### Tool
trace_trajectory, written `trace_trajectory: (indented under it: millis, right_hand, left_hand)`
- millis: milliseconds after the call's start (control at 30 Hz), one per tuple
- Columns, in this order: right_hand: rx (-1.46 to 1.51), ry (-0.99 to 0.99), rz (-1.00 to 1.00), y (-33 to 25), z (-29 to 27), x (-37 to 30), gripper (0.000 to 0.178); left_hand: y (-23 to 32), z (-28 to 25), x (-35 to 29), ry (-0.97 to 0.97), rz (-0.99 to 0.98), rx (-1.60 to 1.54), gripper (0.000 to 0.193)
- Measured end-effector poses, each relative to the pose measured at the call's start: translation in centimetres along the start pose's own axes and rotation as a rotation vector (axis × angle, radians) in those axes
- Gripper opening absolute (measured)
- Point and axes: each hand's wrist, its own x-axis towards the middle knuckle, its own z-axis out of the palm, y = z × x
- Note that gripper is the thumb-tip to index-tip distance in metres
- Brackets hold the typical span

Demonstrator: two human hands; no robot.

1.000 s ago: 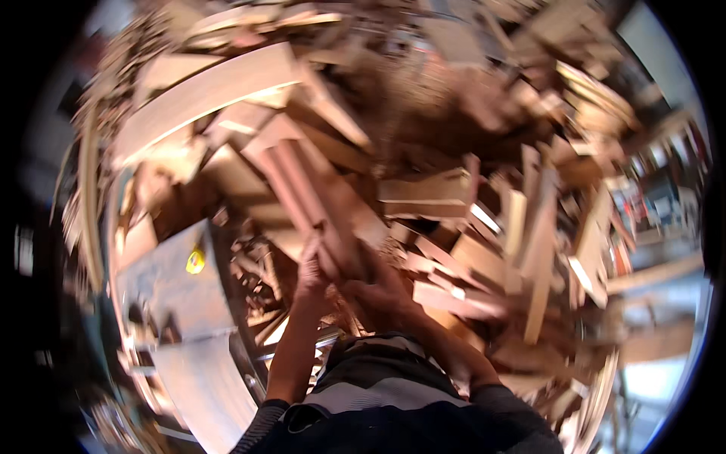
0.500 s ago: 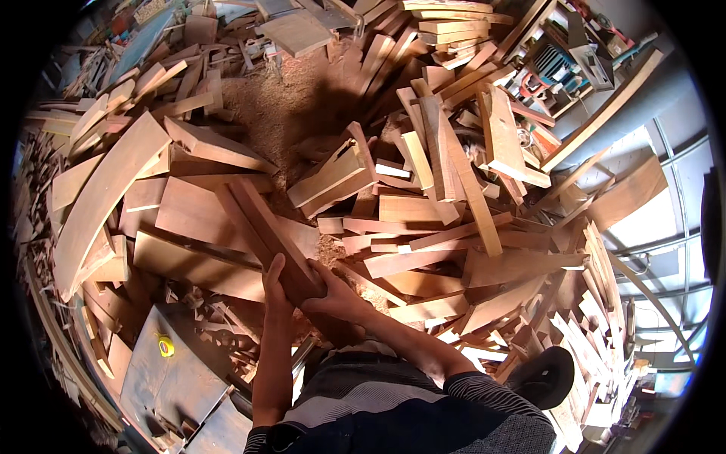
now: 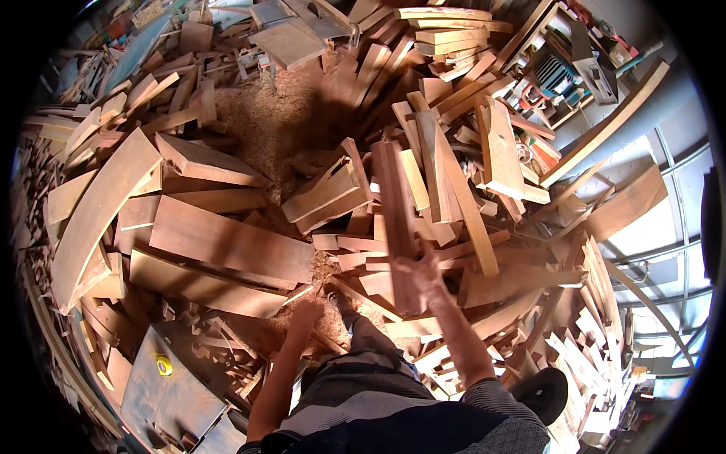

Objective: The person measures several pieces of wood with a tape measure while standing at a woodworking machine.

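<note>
A long reddish-brown board (image 3: 395,204) lies at a steep slant over the wood pile, right of the middle. My right hand (image 3: 425,271) is at the board's near half, its fingers spread and reaching across the edge. Whether the hand still bears any of the board's weight is not plain. My left hand (image 3: 306,312) is lower and to the left, over the sawdust beside my leg, away from the board. Its fingers are too blurred to read. Near it lies a broad pale board (image 3: 204,284), with a wide brown board (image 3: 227,238) behind.
Offcuts and planks lie heaped all around. A curved plank (image 3: 106,212) rests at the left. At the lower left a grey metal surface (image 3: 170,390) carries a yellow tape measure (image 3: 163,365). Sawdust (image 3: 265,113) covers the floor ahead. A leaning plank (image 3: 605,125) stands at the right.
The reddish-brown board has moved from the middle to the right, onto the pile. My left hand has let go of it and dropped lower; my right hand has followed it with fingers spreading.
</note>
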Motion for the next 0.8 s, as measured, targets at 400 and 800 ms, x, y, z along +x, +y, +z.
trace_trajectory:
  millis: [400,800]
  right_hand:
    - [-1.227,0.278,-0.015,1.8,-11.5,25.3,0.089]
    - [-0.855,-0.665,-0.326,20.5,9.9,3.4,0.035]
  left_hand:
    - [-11.1,-4.5,-4.7,0.481,0.102,-0.248,0.022]
    - [-11.7,0.3,-7.1,0.652,0.381,0.145,0.023]
